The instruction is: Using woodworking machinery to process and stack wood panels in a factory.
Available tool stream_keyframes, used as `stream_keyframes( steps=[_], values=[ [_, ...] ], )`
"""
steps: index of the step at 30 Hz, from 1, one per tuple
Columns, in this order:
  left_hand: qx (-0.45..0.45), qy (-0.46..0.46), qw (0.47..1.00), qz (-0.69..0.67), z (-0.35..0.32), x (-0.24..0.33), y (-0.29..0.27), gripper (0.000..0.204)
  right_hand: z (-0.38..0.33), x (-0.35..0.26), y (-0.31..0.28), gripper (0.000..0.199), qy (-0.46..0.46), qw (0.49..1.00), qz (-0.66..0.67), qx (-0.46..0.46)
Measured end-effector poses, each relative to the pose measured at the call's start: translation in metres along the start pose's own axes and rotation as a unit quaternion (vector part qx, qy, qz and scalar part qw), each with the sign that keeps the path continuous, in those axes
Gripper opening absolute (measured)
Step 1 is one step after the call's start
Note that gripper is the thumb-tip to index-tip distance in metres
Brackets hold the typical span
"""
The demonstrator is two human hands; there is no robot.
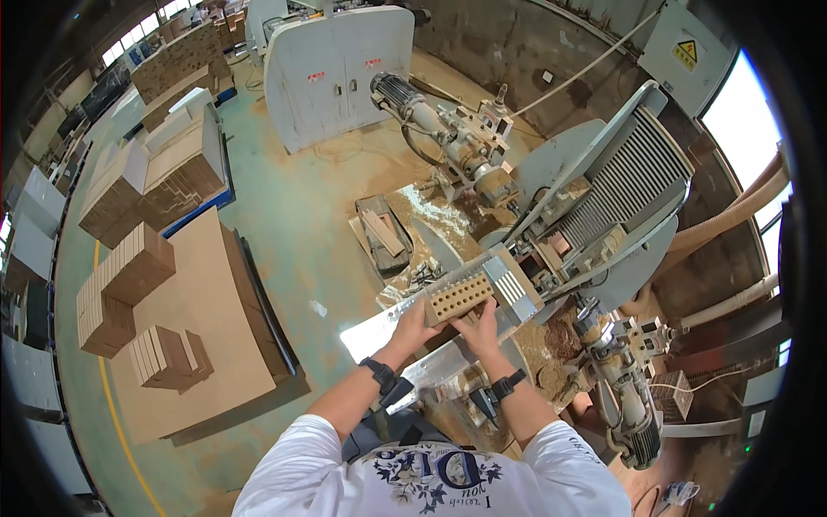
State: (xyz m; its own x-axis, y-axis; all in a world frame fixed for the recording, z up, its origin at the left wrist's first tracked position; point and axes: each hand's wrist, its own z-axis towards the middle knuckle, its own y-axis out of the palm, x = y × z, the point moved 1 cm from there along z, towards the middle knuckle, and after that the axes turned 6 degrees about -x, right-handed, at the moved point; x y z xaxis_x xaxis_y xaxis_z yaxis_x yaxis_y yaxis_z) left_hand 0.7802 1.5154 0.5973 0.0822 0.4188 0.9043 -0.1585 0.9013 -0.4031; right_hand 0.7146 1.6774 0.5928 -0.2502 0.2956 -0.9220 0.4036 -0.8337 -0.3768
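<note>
Tan, its holes already bored, the block (459, 298) is held by fingers of the left hand (413, 329) and right hand (479, 331) at the metal table (365, 339); on stacked boards (158, 359) at left, none are discerned.

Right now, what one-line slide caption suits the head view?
Left hand and right hand hold a tan block with rows of round holes at a machine's metal worktable.

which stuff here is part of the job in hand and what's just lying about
Seemingly in the job:
holed wooden workpiece, held by left hand and right hand
metal table by the hands

Apparently just lying about:
wood strips in a dark tray
white scrap on the floor
</note>
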Motion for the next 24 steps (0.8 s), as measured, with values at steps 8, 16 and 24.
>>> stream_keyframes(
  steps=[8,16,24],
  values=[
    [0.038,-0.083,0.964,-0.251,-0.004,-0.030,0.021,0.059,0.021,-0.046,-0.013,0.075,0.011,0.969,-0.238,-0.072],
    [0.073,-0.356,0.490,-0.792,-0.029,0.077,0.056,0.044,0.046,-0.124,-0.045,0.067,0.040,0.780,-0.511,-0.359],
    [0.142,-0.381,0.473,-0.782,-0.033,0.030,0.027,0.039,0.073,-0.110,0.023,0.062,0.017,0.727,-0.477,-0.494]
  ],
)
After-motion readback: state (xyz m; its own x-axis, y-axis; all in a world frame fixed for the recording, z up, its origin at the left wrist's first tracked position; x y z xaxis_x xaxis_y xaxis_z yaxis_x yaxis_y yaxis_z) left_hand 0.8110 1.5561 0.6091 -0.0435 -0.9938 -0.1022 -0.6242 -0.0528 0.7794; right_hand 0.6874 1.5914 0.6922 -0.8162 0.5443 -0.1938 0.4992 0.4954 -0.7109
